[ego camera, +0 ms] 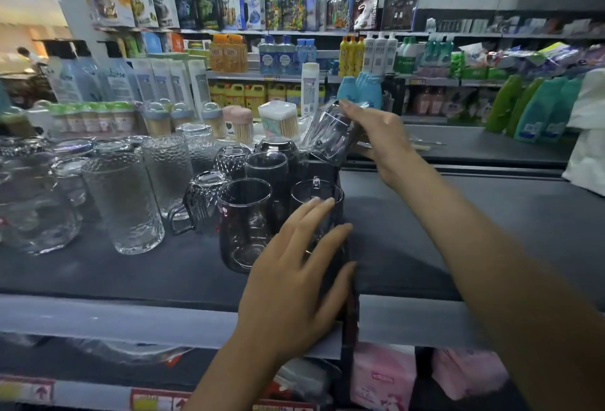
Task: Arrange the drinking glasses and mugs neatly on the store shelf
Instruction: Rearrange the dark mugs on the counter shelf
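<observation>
My right hand (381,135) grips a clear drinking glass (330,130), tilted and lifted above the back of the group. My left hand (294,279) rests with straight fingers against a smooth clear mug (319,201) at the front right of the group. Beside it stands another smooth mug (244,220), with more dark-looking glasses (266,165) behind. A faceted mug with a handle (199,201) stands left of them. Tall textured glasses (122,201) and other clear glassware fill the left part of the dark shelf (425,240).
A dark upright divider (348,279) runs along the right of the mugs. Toothpick holders (278,121) line the back edge. A white bag (589,148) sits far right. Pink packs (383,374) lie on the shelf below. Bottles fill the aisle shelves behind.
</observation>
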`<state>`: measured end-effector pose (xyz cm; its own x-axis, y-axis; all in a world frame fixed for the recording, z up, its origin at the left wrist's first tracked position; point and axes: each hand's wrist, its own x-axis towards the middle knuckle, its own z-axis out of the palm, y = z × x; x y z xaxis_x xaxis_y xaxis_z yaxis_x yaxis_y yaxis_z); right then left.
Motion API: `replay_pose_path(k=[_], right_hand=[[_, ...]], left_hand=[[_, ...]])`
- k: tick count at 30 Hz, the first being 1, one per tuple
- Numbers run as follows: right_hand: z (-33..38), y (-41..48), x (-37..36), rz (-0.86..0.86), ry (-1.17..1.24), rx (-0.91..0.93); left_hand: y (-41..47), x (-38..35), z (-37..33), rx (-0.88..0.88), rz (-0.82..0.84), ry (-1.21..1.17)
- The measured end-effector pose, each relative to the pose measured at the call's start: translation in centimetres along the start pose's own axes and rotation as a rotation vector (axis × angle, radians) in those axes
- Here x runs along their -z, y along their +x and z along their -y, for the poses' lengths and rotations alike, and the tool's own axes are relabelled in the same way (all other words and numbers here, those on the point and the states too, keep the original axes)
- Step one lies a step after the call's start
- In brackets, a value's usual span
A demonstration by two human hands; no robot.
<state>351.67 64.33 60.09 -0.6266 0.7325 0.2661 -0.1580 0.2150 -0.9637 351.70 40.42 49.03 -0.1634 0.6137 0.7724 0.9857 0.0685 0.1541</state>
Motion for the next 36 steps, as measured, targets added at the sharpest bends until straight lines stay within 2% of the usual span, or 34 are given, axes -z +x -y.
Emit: replay_pose_path(k=[2, 5, 8, 17, 22, 26, 33, 36], right_hand=[[0.5, -0.1, 0.3, -0.019, 0.109, -0.046], [1.2, -0.6, 0.7, -0.028, 0.272, -0.117], [1.7, -1.1, 0.6, -0.003, 0.371, -0.185], [2.6, -2.3, -0.4, 0.141, 0.517, -0.309], [3.0, -3.1, -0.6, 0.195, 0.537, -0.340], [3.0, -3.2, -0.4, 0.198, 0.516, -0.345], [3.3, -3.1, -0.2, 0.202, 0.475, -0.363], [3.2, -3.2, -0.4, 0.196, 0.402, -0.360]], left_hand=[[-0.2, 0.3, -0.3, -0.011, -0.076, -0.057], [0.0, 1.5, -1.0, 0.068, -0.183, -0.136], [1.3, 3.0, -1.3, 0.118, -0.233, -0.073], [8.9, 6.3, -0.4, 0.298, -0.123, 0.108], [12.0, 5.8, 1.2, 0.276, -0.060, 0.126], [12.6, 4.9, 2.6, 0.181, -0.034, 0.219], [14.5, 6.0, 3.7, 0.195, 0.011, 0.051], [16.0, 6.6, 4.1, 0.279, 0.044, -0.092]])
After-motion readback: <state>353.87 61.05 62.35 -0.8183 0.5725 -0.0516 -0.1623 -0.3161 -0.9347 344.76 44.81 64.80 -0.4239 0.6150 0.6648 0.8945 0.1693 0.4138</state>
